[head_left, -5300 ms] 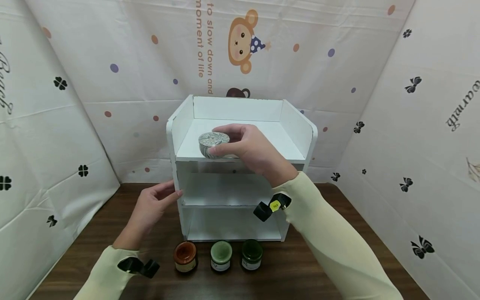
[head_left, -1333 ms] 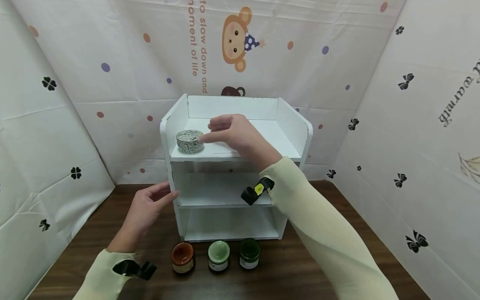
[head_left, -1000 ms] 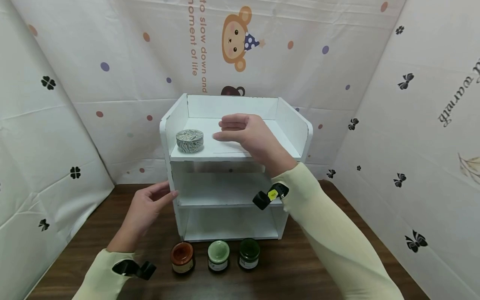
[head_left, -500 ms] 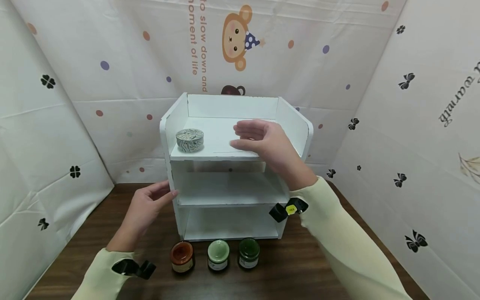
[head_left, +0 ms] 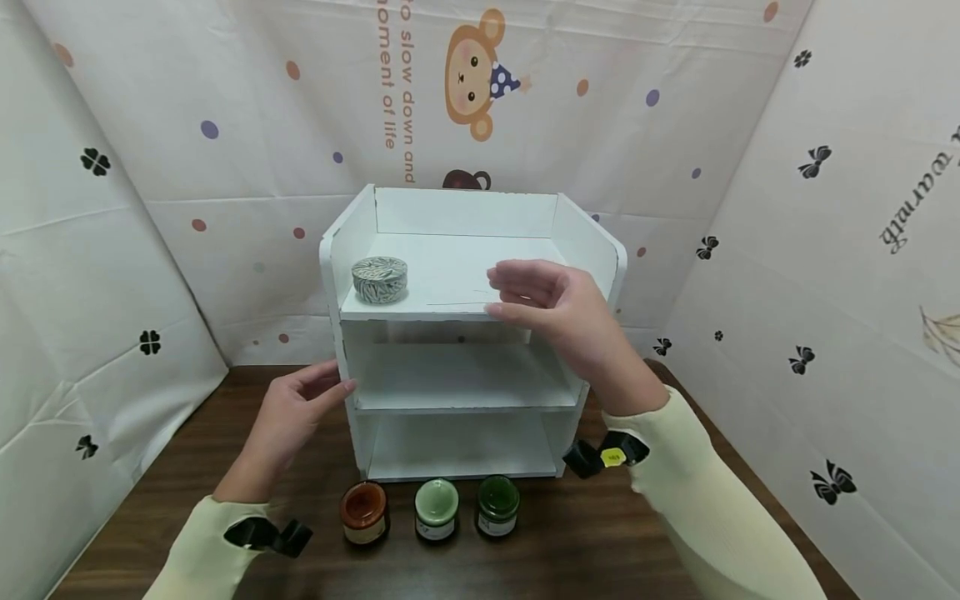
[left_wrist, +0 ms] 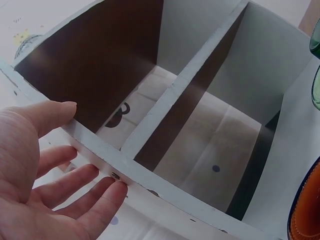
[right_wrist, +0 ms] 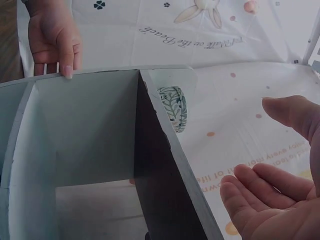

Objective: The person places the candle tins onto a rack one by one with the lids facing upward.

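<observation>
A white shelf point(head_left: 465, 410) stands on the wooden table. On the left of its top board sits a round leaf-patterned tin point(head_left: 380, 281), upright. My left hand point(head_left: 294, 417) holds the shelf's left side panel, thumb at the front edge and fingers along the outer face. In the left wrist view, the left hand point(left_wrist: 60, 170) has its fingertips against that panel. My right hand point(head_left: 566, 312) hovers in front of the top board's right half, fingers loosely bent and holding nothing. The right wrist view shows the right hand point(right_wrist: 280, 190) apart from the tin point(right_wrist: 173, 107).
Three glass jars line up before the shelf: an amber jar point(head_left: 364, 512), a light green jar point(head_left: 437, 510) and a dark green jar point(head_left: 498, 506). Printed white cloth point(head_left: 262, 150) hangs behind and on both sides. Dark table surface point(head_left: 570, 550) shows in front.
Earlier the right hand carried the tin and set it on the top board's left. It has since let go and drawn back rightward and down. The left hand stays at the panel.
</observation>
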Motion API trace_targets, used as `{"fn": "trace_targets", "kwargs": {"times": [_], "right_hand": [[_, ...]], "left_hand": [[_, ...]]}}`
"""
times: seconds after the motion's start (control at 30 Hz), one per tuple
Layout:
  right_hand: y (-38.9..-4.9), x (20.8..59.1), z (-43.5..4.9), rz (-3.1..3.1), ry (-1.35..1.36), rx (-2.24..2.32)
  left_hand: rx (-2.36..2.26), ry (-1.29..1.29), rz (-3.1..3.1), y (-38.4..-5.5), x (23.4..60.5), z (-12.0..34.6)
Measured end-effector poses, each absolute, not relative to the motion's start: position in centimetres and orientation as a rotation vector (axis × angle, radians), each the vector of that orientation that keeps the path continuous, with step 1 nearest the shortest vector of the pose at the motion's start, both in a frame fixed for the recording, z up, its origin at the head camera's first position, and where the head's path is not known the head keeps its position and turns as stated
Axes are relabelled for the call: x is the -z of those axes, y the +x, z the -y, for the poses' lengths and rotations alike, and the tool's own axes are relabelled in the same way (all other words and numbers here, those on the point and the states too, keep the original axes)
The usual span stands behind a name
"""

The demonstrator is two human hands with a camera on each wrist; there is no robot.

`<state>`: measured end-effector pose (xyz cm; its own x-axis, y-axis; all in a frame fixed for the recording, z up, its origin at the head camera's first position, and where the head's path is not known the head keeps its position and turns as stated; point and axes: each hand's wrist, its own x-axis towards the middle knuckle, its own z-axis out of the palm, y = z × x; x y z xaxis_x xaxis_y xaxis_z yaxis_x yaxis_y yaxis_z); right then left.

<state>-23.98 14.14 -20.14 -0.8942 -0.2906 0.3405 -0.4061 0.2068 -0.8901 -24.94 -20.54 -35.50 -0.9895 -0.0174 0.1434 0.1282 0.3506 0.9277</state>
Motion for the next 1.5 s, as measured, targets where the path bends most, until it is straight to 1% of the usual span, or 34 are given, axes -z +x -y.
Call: {"fn": "trace_targets", "kwargs": {"times": [0.3, 0.57, 1.0, 1.5], "right_hand": [[-22.6, 21.8, -15.2, 2.301, 0.718, -1.904], [-21.6, 23.8, -16.5, 2.302, 0.749, -1.870], [-20.0, 29.3, -18.0, 2.157, 0.780, -1.881], [-19.2, 34.9, -17.8, 2.053, 0.781, -1.951]], "left_hand": [[1.732, -0.102, 2.480, -25.0, 35.5, 20.5], [1.711, -0.104, 2.483, -24.8, 35.4, 20.6], [1.728, -0.090, 2.472, -24.7, 35.5, 20.6], [1.744, -0.096, 2.464, -24.6, 35.5, 20.6]]}}
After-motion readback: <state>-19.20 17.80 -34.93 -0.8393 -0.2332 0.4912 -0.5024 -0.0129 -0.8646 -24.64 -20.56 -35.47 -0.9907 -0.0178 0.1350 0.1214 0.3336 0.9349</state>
